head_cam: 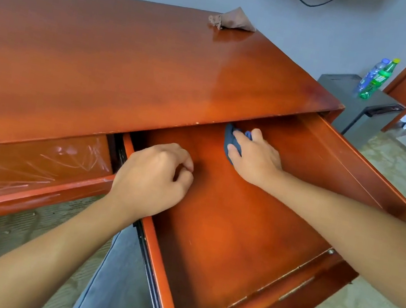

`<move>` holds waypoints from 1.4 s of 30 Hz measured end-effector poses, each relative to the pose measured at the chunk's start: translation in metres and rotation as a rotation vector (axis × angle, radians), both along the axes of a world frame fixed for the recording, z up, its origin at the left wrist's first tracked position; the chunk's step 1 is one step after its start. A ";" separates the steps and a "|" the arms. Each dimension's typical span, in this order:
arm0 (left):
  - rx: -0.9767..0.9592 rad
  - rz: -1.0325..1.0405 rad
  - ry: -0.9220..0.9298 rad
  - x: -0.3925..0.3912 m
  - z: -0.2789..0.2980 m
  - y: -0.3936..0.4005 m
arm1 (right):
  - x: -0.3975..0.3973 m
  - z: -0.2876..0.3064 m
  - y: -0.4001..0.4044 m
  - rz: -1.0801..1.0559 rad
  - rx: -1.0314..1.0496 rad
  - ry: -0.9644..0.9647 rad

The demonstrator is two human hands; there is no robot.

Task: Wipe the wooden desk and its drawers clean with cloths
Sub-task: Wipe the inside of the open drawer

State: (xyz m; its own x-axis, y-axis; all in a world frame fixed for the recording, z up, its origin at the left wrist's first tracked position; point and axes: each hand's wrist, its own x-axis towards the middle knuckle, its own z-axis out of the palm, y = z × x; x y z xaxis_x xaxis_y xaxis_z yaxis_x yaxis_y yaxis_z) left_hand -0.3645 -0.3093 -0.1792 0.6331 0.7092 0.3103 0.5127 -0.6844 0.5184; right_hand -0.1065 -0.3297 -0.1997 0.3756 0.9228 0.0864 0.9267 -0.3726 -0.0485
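Two cloths are seen: a blue cloth (pixel 232 142) is pressed under the right hand (pixel 255 154) at the drawer (pixel 238 227) floor's far end, so unwiped floor lies toward the body. The left hand (pixel 152 175), fingers curled, holds nothing visible. A brown cloth (pixel 232 20) lies on the desk (pixel 131 61).

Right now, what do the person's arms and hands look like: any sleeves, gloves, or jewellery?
Both forearms are bare up to the frame edge: no sleeves show. The left hand and right hand wear no gloves, and no rings, watch or bracelet are visible. Blue-grey trousers show below, between the arms.
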 end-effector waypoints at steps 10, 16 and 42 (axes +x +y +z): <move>-0.042 0.128 -0.234 -0.002 -0.001 0.001 | -0.120 0.007 -0.033 0.626 0.006 0.300; -0.009 0.107 -0.171 -0.001 -0.003 0.000 | -0.023 0.003 -0.103 0.744 -0.082 0.103; 0.300 0.366 0.171 -0.066 0.059 0.076 | -0.116 0.055 -0.016 0.421 0.391 0.379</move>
State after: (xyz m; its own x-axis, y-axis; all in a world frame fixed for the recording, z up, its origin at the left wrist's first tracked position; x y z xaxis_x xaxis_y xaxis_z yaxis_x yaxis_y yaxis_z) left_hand -0.4301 -0.2332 -0.1204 0.4194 0.7898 0.4475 0.8073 -0.5499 0.2140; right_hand -0.2227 -0.3457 -0.1448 0.0618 0.9244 0.3764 0.8811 0.1266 -0.4557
